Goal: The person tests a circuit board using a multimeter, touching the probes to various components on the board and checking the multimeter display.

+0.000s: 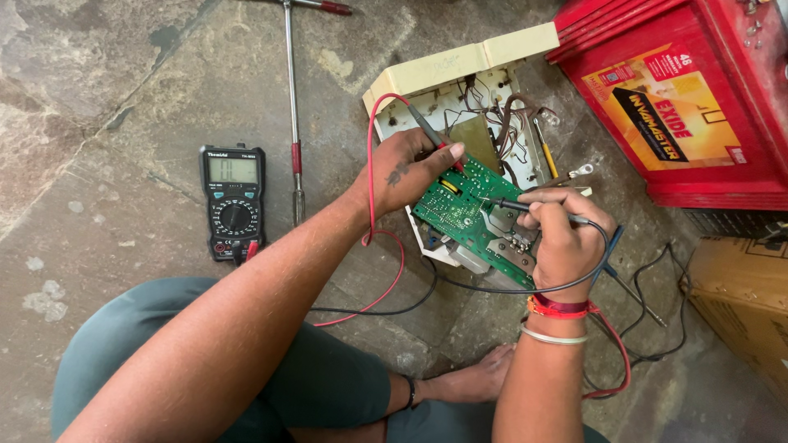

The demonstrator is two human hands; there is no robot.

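Floor: we sit on a rough stone floor [123, 98], grey-brown, blotchy and cracked, with pale specks of grit. No walls show; the whole view looks down at the ground.

Our body: our knees in grey-green trousers fill the bottom edge, and a bare foot [472, 381] rests on the stone between our arms.

Left hand [406, 172]: our fingers are curled shut around a red probe [435, 139], pinched like a pen, its tip pressed onto the near corner of the circuit board [472, 217]. A red wire [373, 164] loops from it over our wrist and down across the floor.

Right hand [566, 234]: our fingers are closed around a black probe [513, 205], held low and pointing left, its tip touching the middle of the board. A black wire [492, 289] curves away below it. We wear a red thread and a pale bangle at that wrist.

Circuit board: green, tilted, lying between our hands on top of an opened cream case [460, 70] that holds brown wiring.

Meter [233, 203]: a black handheld meter with a lit grey screen and round dial lies flat on the stone to the left, well apart from the board.

Wrench [293, 107]: a long metal T-handled wrench with red grips lies just right of the meter.

Right side: a large red battery [681, 107] stands at the top right, and a cardboard box [743, 299] sits below it.
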